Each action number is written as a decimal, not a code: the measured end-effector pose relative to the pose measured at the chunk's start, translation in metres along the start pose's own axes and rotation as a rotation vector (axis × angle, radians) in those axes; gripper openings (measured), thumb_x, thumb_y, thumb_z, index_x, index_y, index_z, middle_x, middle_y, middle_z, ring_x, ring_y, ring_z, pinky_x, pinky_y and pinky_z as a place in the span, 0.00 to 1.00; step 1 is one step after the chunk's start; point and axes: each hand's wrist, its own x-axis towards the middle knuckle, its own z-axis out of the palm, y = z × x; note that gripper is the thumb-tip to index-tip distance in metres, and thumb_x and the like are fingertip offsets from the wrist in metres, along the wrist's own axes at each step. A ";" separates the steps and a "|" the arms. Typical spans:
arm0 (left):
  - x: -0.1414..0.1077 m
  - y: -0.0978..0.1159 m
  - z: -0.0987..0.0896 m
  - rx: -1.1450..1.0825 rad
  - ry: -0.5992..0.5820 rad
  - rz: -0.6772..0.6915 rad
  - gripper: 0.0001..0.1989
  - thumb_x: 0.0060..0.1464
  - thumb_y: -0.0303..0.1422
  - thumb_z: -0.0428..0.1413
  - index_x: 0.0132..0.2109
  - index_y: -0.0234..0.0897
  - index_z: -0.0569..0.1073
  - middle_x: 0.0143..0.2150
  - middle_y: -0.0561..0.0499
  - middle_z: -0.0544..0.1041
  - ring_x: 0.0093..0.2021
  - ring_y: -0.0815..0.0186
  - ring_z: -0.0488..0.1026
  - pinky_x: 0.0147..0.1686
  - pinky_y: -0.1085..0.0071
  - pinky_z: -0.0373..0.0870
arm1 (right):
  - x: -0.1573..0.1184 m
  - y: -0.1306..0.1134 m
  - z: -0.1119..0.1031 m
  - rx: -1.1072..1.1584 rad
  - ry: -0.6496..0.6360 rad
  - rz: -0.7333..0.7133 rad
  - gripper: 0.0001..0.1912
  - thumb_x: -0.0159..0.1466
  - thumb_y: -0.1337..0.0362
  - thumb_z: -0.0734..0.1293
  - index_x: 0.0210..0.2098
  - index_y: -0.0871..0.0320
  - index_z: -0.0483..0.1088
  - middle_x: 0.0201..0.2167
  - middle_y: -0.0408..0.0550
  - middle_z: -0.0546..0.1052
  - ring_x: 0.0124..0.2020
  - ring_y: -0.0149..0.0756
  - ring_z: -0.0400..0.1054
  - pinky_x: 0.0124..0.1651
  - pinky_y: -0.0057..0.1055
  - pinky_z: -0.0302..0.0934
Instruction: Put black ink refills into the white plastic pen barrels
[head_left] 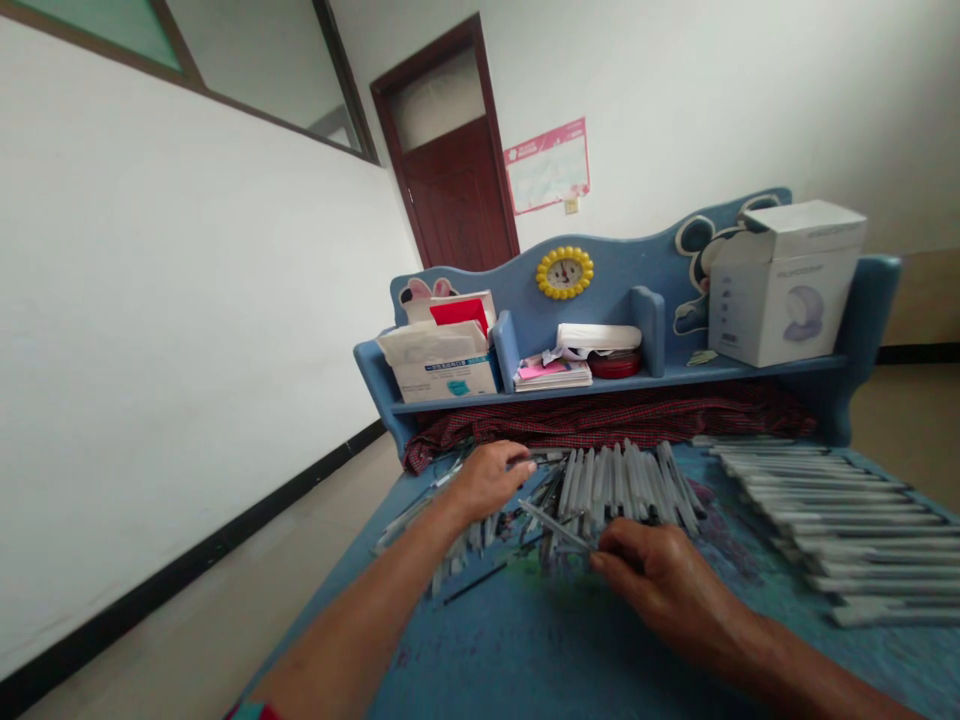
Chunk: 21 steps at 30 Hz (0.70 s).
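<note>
My right hand (pixel 652 565) pinches one end of a clear pen barrel (pixel 556 527), which slants up and left towards my other hand. Over the loose pen parts, my left hand (pixel 491 480) has its thumb and fingers drawn together, with something thin and dark at the fingertips that is too small to name. Behind the right hand lies a row of clear pen barrels (pixel 615 480) side by side. Below the left hand, a thin black pen refill (pixel 475 583) rests on the blue tabletop (pixel 480 660), near a scattered pile of parts.
On the right lies a stack of pens (pixel 847 520). A blue shelf (pixel 480 400) along the back holds a mask box (pixel 442 378), papers (pixel 551 377) and a white carton (pixel 787 285). Bunched checked cloth (pixel 600 415) lies under it. A white wall (pixel 187 250) stands at left.
</note>
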 end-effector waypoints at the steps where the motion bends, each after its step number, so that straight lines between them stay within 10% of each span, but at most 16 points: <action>1: 0.007 0.000 0.005 0.066 0.007 -0.002 0.14 0.55 0.35 0.45 0.43 0.35 0.71 0.43 0.48 0.74 0.43 0.66 0.69 0.45 0.72 0.63 | 0.000 0.000 0.001 -0.003 0.002 0.002 0.11 0.60 0.61 0.57 0.24 0.58 0.62 0.16 0.38 0.61 0.19 0.26 0.55 0.23 0.24 0.46; 11: 0.042 -0.011 0.050 0.364 -0.051 -0.112 0.14 0.48 0.26 0.48 0.44 0.35 0.70 0.43 0.42 0.71 0.45 0.56 0.67 0.43 0.61 0.65 | 0.000 -0.002 -0.002 0.010 -0.009 0.008 0.11 0.59 0.62 0.57 0.22 0.58 0.61 0.16 0.37 0.60 0.19 0.26 0.54 0.23 0.24 0.45; 21: 0.019 -0.009 0.048 0.373 -0.101 -0.050 0.14 0.47 0.23 0.47 0.41 0.36 0.70 0.40 0.45 0.71 0.42 0.61 0.69 0.41 0.67 0.66 | 0.000 -0.001 -0.001 0.005 -0.033 0.016 0.11 0.60 0.62 0.57 0.24 0.58 0.63 0.16 0.37 0.61 0.19 0.26 0.55 0.22 0.24 0.45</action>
